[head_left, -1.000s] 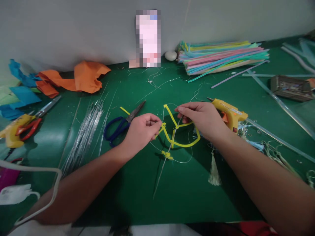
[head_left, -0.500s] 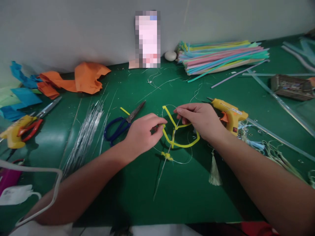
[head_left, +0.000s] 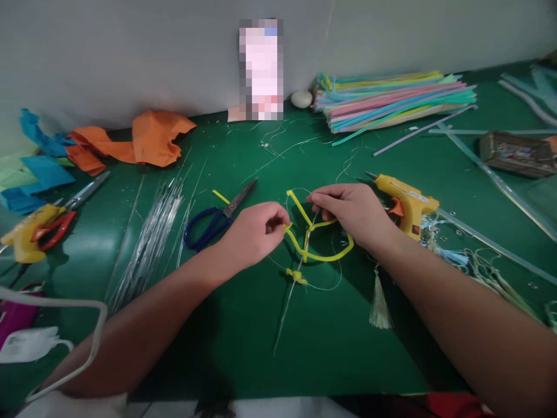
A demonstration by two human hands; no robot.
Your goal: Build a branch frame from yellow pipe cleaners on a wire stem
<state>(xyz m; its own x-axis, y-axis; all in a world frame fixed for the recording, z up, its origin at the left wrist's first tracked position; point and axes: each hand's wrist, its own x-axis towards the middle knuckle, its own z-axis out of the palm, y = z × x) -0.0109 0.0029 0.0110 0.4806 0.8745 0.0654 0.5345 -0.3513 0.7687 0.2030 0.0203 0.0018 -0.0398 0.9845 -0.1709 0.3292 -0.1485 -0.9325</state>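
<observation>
A bent frame of yellow pipe cleaner (head_left: 322,254) with a thin wire running through it lies mid-table on the green mat (head_left: 243,325). My left hand (head_left: 256,232) is closed in a pinch on the frame's left end. My right hand (head_left: 352,212) pinches the frame's upper middle, where the wire crosses. A small yellow knot (head_left: 296,275) sits lower on the wire. Blue-handled scissors (head_left: 215,219) lie just left of my left hand. A yellow glue gun (head_left: 407,203) rests right behind my right hand.
A bundle of silver wires (head_left: 150,244) lies at left. Orange paper (head_left: 148,136) and blue paper (head_left: 32,174) sit at back left by red scissors (head_left: 56,220). Coloured pipe cleaners (head_left: 391,98) are stacked at back right. A pale tassel (head_left: 379,302) lies under my right forearm.
My left hand opened slightly and reached toward the frame, then closed back into a pinch on its left end. The right hand barely moved.
</observation>
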